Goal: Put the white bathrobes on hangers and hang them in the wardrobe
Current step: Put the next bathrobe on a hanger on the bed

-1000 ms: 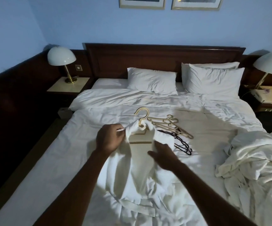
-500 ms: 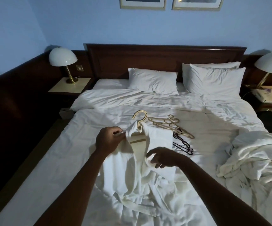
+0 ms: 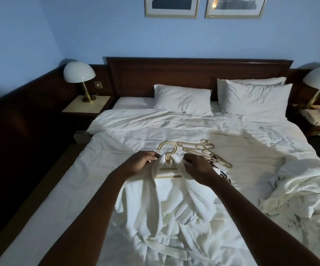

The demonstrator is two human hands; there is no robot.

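Note:
A white bathrobe (image 3: 166, 204) lies spread on the bed (image 3: 74, 185) with a pale wooden hanger (image 3: 167, 150) inside its collar, the hook pointing toward the pillows. My left hand (image 3: 140, 164) pinches the collar's left side at the hanger's shoulder. My right hand (image 3: 195, 166) grips the collar's right side. A second crumpled white bathrobe (image 3: 301, 191) is heaped at the bed's right edge. Spare hangers (image 3: 201, 150) lie just beyond my right hand, pale ones over dark ones.
Two pillow stacks (image 3: 182, 100) sit against the dark headboard. Bedside tables with dome lamps (image 3: 78, 73) flank the bed on both sides. A dark wood wall panel runs along the left. No wardrobe is in view.
My right hand rose from the robe's front panel to the collar's right side beside the hook. The collar is now pulled closer around the hanger. My left hand stayed put.

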